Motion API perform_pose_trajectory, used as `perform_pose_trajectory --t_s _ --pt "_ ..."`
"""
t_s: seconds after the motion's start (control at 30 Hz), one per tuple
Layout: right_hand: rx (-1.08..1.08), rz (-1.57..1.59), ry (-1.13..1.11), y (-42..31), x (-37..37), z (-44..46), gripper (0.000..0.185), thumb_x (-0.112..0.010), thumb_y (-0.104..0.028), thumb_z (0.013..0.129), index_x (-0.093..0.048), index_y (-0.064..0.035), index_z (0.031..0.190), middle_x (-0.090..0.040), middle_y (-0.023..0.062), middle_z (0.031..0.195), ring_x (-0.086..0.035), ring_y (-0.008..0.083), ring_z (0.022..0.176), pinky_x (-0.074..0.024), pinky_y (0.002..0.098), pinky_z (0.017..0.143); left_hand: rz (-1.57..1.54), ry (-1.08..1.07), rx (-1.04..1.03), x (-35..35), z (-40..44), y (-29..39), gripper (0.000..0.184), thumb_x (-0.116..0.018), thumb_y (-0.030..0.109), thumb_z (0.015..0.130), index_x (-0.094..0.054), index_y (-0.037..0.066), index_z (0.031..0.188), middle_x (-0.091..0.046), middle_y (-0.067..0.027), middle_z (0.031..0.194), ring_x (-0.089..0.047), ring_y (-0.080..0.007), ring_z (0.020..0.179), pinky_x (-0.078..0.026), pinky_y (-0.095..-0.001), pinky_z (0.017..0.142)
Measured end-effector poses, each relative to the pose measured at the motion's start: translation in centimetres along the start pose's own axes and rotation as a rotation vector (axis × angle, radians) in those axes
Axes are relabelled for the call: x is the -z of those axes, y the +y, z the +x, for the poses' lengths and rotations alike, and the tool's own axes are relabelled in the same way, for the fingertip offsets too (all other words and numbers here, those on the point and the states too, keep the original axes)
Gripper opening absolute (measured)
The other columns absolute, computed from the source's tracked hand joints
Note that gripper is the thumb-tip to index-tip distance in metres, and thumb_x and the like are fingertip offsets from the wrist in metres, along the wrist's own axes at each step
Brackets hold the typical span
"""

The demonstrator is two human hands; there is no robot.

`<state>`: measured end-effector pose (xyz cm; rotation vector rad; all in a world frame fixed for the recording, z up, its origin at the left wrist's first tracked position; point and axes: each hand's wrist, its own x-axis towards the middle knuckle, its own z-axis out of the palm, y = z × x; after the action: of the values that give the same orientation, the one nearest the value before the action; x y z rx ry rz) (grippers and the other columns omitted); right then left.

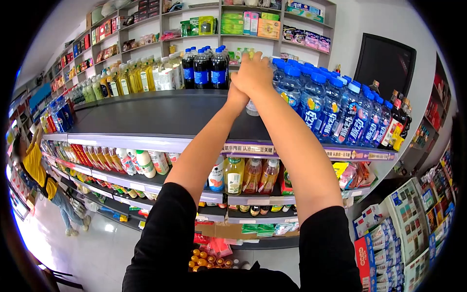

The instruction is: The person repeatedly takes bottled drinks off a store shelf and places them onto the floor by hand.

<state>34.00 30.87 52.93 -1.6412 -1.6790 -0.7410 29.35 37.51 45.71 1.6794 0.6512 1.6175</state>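
Both my arms reach out over the dark top shelf (160, 114), with my hands together beside the blue-capped drinks. My right hand (254, 74) is curled, its fingers bent around the upper part of a clear plastic bottle (251, 109). Only the bottle's base shows, between my wrists. My left hand (237, 99) lies against the right one, its fingers hidden behind it. Immediately to the right stand several blue-labelled water bottles (311, 104) in tight rows. Dark cola bottles (202, 70) with blue caps stand to the left of my hands.
Bottles of yellowish drinks (141, 77) line the back left of the shelf. Lower tiers hold juice bottles (234, 176) and packets (348, 175). A co-worker in a yellow top (35, 168) reaches toward the shelf at far left. A magazine rack (408, 221) stands at right.
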Motion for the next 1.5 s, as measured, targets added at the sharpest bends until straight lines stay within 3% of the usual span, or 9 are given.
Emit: perform_pose_trajectory --t_s 0.13,0.2,0.37,0.6,0.77,1.0,1.13,1.23,1.5 --pt "-0.015 -0.086 -0.046 0.6 -1.3 2.1 0.062 -0.062 -0.034 0.072 -0.045 -0.0027 0.122 -0.042 0.0249 0.123 -0.044 0.0387 0.112 -0.0423 0.047 0.088 0.474 0.146 -0.439 -1.0 3.4 -3.3 0.045 -0.061 0.027 0.079 -0.05 0.004 0.116 -0.057 -0.0152 0.11 -0.055 -0.0267 0.102 -0.043 -0.0357 0.085" --pt "-0.116 -0.058 -0.149 0.8 -1.5 2.9 0.064 -0.06 -0.035 0.075 -0.041 -0.001 0.126 -0.036 0.0224 0.131 -0.034 0.0401 0.122 -0.0406 0.0464 0.091 0.546 0.148 -0.498 -1.3 4.1 -3.8 0.045 -0.061 0.027 0.079 -0.05 0.004 0.116 -0.057 -0.0153 0.11 -0.055 -0.0269 0.103 -0.043 -0.0356 0.085" --pt "-0.12 -0.036 -0.27 0.8 -1.3 3.1 0.064 -0.061 -0.033 0.073 -0.043 0.0004 0.124 -0.04 0.0227 0.125 -0.041 0.038 0.117 -0.0416 0.0423 0.091 0.62 0.092 -0.561 -1.8 4.4 -4.2 0.046 -0.063 0.026 0.077 -0.051 0.004 0.116 -0.057 -0.0156 0.11 -0.054 -0.0273 0.104 -0.042 -0.0355 0.086" --pt "0.021 -0.082 -0.102 0.4 -0.8 2.2 0.046 -0.06 -0.029 0.072 -0.057 -0.0011 0.109 -0.05 0.0166 0.112 -0.051 0.0335 0.105 -0.0472 0.045 0.081 0.648 0.029 -0.681 -1.6 3.8 -4.4 0.048 -0.065 0.025 0.075 -0.051 0.004 0.115 -0.056 -0.0159 0.11 -0.053 -0.0278 0.106 -0.041 -0.0353 0.087" --pt "0.034 -0.068 -0.068 1.8 2.2 1.1 0.04 -0.059 -0.025 0.072 -0.059 -0.009 0.108 -0.049 0.0164 0.108 -0.058 0.0345 0.094 -0.0491 0.0446 0.076 0.189 0.021 -0.43 -3.2 1.1 -1.9 0.053 -0.073 0.02 0.068 -0.05 0.002 0.113 -0.057 -0.0144 0.109 -0.052 -0.0264 0.108 -0.041 -0.034 0.087" --pt "0.08 -0.086 -0.104 0.3 3.0 1.0 0.039 -0.063 -0.022 0.069 -0.062 -0.01 0.105 -0.054 0.016 0.11 -0.06 0.0319 0.095 -0.0505 0.043 0.073 0.197 0.107 -0.257 -1.1 -0.2 -1.4 0.064 -0.078 0.022 0.061 -0.047 0.001 0.113 -0.057 -0.018 0.107 -0.056 -0.029 0.1 -0.044 -0.0356 0.083" --pt "0.112 -0.099 -0.109 -0.8 5.8 0.5 0.043 -0.06 -0.032 0.071 -0.061 -0.0072 0.106 -0.056 0.0193 0.108 -0.059 0.0342 0.096 -0.0487 0.0463 0.077 0.21 0.127 -0.27 0.5 -1.2 1.5 0.067 -0.079 0.026 0.06 -0.046 0.0 0.112 -0.056 -0.0194 0.108 -0.055 -0.0299 0.101 -0.043 -0.0356 0.084" --pt "0.178 -0.043 0.091 -2.4 8.3 -0.4 0.032 -0.058 -0.032 0.068 -0.067 -0.0031 0.075 -0.064 0.0175 0.073 -0.063 0.0332 0.074 -0.0504 0.0403 0.065 0.176 0.137 -0.444 2.1 -2.5 4.3 0.068 -0.08 0.028 0.06 -0.046 -0.001 0.111 -0.058 -0.0182 0.106 -0.056 -0.0275 0.101 -0.044 -0.0348 0.085" --pt "0.163 0.077 -0.056 -6.5 14.5 -3.6 0.04 -0.054 -0.038 0.07 -0.067 -0.0022 0.082 -0.064 0.0212 0.087 -0.062 0.035 0.084 -0.049 0.0418 0.075 -0.102 -0.048 -0.37 6.4 -8.9 11.8 0.046 -0.067 0.014 0.071 -0.044 0.0 0.108 -0.057 -0.0081 0.095 -0.056 -0.0145 0.085 -0.046 -0.027 0.073"
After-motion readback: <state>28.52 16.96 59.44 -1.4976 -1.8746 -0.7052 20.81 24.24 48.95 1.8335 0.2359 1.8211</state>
